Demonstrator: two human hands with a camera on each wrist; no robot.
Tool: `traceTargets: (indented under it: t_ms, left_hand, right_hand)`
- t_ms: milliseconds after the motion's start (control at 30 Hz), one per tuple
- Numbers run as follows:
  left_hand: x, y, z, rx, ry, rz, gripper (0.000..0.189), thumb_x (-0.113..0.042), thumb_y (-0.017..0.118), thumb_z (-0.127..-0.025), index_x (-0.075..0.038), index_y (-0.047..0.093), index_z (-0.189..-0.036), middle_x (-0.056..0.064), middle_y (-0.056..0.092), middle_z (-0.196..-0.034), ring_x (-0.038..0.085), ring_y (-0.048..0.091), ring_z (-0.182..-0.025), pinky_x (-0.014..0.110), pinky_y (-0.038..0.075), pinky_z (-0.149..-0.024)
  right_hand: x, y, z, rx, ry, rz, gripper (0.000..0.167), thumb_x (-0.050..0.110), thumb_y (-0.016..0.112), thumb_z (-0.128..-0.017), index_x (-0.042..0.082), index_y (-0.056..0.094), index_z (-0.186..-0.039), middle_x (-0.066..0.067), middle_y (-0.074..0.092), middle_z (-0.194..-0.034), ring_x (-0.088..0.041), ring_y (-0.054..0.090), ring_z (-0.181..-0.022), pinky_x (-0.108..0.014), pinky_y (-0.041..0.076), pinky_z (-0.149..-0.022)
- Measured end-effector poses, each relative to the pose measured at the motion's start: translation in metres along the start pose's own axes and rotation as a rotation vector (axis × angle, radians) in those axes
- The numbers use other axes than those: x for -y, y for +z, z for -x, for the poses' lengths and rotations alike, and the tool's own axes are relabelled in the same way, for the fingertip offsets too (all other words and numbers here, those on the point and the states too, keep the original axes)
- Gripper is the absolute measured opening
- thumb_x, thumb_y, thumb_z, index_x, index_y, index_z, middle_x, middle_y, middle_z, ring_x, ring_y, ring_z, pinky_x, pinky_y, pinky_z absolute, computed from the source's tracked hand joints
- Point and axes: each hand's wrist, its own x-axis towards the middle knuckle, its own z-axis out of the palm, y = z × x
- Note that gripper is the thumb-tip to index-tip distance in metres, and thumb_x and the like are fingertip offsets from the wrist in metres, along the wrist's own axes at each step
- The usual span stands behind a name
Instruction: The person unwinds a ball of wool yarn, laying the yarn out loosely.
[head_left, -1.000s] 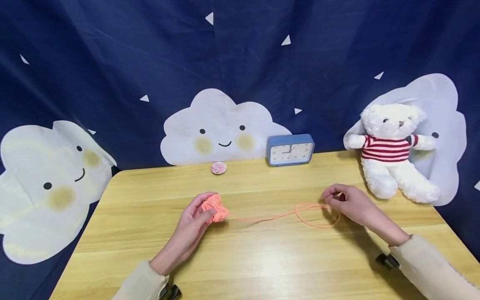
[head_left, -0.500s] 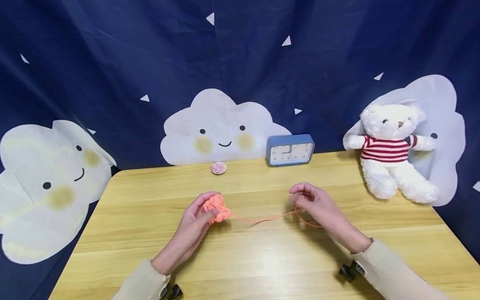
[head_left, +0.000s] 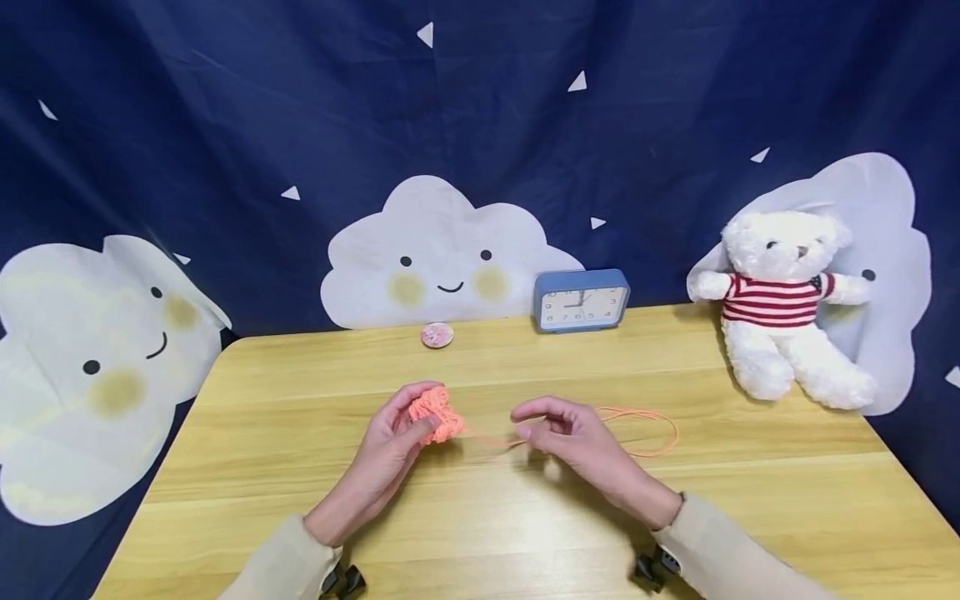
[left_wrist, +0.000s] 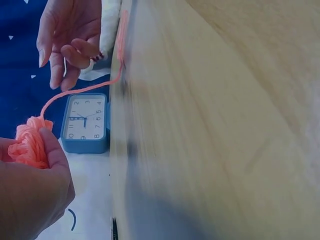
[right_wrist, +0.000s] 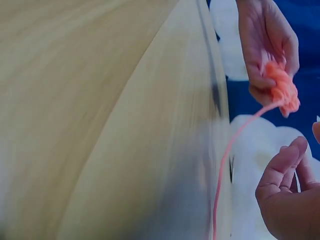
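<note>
My left hand (head_left: 377,467) holds a bundle of orange yarn (head_left: 437,415) between thumb and fingers, over the left middle of the table. From the bundle a single strand (left_wrist: 82,90) runs off to the right, ending in a loose loop (head_left: 677,433) lying on the tabletop. Above this strand is my right hand (head_left: 592,454), its fingers loosely bent with a gap between thumb and forefinger. In the left wrist view the strand passes just beyond the fingertips, and nothing is gripped. Part of the loop is hidden behind the right hand in the head view.
On the wooden table (head_left: 480,533), a blue alarm clock (head_left: 581,301) stands at the back edge. Left of it lies a small round pink patterned disc (head_left: 437,335). A white teddy bear (head_left: 780,358) in a striped shirt sits at the back right, before a dark blue curtain (head_left: 480,100).
My right hand has moved left from the loop toward the bundle, leaving the loop on the table. The left hand stays almost in place with the yarn.
</note>
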Motion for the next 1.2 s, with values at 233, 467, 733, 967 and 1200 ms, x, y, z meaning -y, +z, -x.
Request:
traceTargets:
  t_ms: [233,467,733,967,1200]
  left_hand:
    - [0.001,0.002,-0.001,-0.008,0.010,0.011,0.052,0.014,0.058,-0.102,0.006,0.049,-0.152,0.012,0.058,-0.137,0.015,0.063,-0.113,0.025,0.059,-0.093]
    - [0.003,0.004,-0.001,0.049,0.045,0.004,0.053,0.014,0.060,-0.098,0.009,0.048,-0.150,0.010,0.060,-0.129,0.013,0.063,-0.107,0.022,0.058,-0.087]
    - [0.001,0.005,0.000,0.054,0.020,0.002,0.052,0.015,0.060,-0.099,0.010,0.048,-0.149,0.019,0.057,-0.141,0.017,0.065,-0.117,0.027,0.059,-0.099]
    - [0.002,0.005,-0.001,0.059,0.006,-0.001,0.051,0.015,0.059,-0.099,0.010,0.047,-0.149,0.019,0.059,-0.140,0.018,0.065,-0.120,0.031,0.058,-0.103]
    - [0.002,0.001,0.000,0.092,0.022,-0.002,0.053,0.014,0.061,-0.098,0.012,0.047,-0.149,0.018,0.060,-0.140,0.020,0.064,-0.125,0.033,0.057,-0.106]
  right_hand:
    - [0.001,0.018,-0.008,0.083,0.014,-0.112,0.039,0.018,0.078,-0.103,-0.001,0.068,-0.136,-0.024,0.071,-0.130,-0.028,0.070,-0.106,-0.031,0.058,-0.090]
    - [0.000,0.033,-0.010,0.089,0.045,-0.180,0.045,0.014,0.077,-0.103,-0.007,0.062,-0.139,-0.025,0.068,-0.135,-0.031,0.071,-0.111,-0.031,0.060,-0.090]
    - [0.002,0.040,-0.011,0.092,0.057,-0.168,0.039,0.014,0.078,-0.102,-0.007,0.065,-0.131,-0.013,0.074,-0.112,-0.022,0.069,-0.092,-0.027,0.058,-0.077]
    - [0.001,0.037,-0.009,0.082,0.041,-0.078,0.031,0.019,0.077,-0.103,-0.007,0.073,-0.119,-0.012,0.075,-0.096,-0.016,0.064,-0.082,-0.025,0.054,-0.070]
    - [-0.001,0.028,-0.009,0.083,0.030,-0.030,0.029,0.015,0.076,-0.104,-0.009,0.074,-0.120,-0.019,0.076,-0.099,-0.018,0.067,-0.081,-0.021,0.054,-0.062]
